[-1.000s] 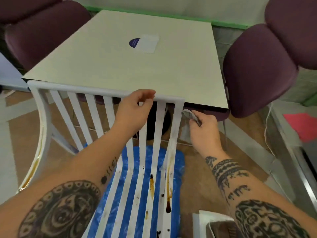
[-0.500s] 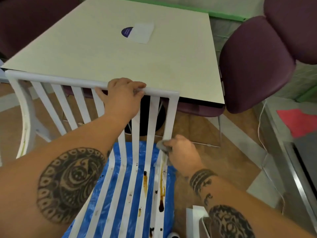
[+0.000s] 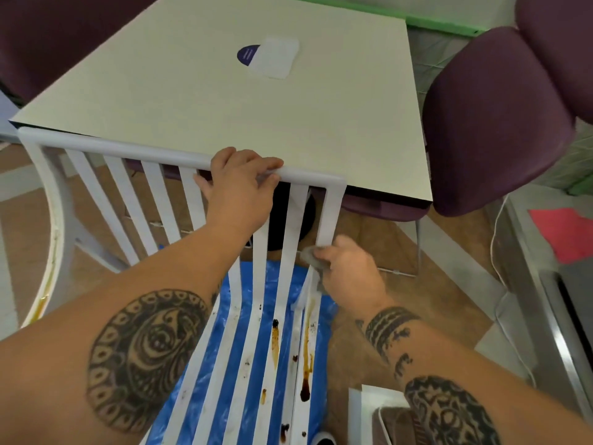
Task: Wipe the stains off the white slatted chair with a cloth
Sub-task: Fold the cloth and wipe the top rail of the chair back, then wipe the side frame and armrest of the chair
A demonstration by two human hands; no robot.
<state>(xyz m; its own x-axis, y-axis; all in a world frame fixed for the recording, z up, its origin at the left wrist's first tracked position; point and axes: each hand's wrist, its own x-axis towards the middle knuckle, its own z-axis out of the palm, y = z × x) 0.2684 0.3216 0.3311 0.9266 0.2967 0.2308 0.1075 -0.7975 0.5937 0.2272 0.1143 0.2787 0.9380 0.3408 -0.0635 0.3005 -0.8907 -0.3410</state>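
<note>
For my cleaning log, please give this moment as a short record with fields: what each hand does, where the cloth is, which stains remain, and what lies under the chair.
left hand: grips the top rail of the white slatted chair
right hand: presses a small grey cloth against the rightmost slat
stains remaining: brown drips on the two right slats, below the cloth; a yellowish streak on the curved left frame
under chair: blue plastic sheet
behind chair: cream square table

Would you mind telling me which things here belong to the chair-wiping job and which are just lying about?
In use: white slatted chair, cloth, right hand, left hand, brown stains.
Lying about: table, purple chair, blue sheet, pink paper.
</note>
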